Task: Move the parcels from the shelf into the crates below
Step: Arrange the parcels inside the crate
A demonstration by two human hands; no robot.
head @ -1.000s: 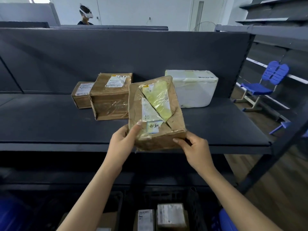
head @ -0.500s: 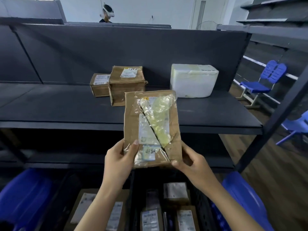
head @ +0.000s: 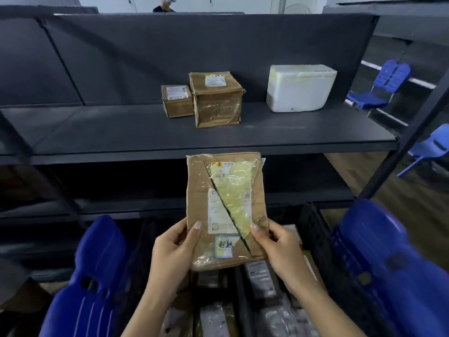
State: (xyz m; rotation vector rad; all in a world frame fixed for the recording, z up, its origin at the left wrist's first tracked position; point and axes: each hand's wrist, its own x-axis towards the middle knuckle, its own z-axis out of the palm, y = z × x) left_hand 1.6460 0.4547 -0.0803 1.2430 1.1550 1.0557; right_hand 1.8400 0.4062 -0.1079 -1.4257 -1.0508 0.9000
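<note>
I hold a flat brown cardboard parcel [head: 199, 190] with white labels and a yellow taped patch, upright in front of me below the shelf edge. My left hand [head: 173, 249] grips its lower left corner, thumb on the front. My right hand [head: 279, 246] grips its lower right corner the same way. On the dark shelf [head: 121, 132] stand a small brown box [head: 177, 100], a taller brown box [head: 217, 100] and a white foam box [head: 300, 87]. Beneath the parcel, black crates [head: 313, 229] hold several labelled parcels [head: 261, 278].
Blue plastic chair backs stand at lower left [head: 94, 276] and lower right [head: 388, 263]. More blue chairs [head: 384, 86] are on the wooden floor to the right. A slanted shelf post [head: 410, 132] runs down the right side. A person [head: 165, 3] is behind the shelf.
The parcel has come off the shelf and dropped lower, toward the crates. Both hands stayed on its bottom corners, and my view has tilted down.
</note>
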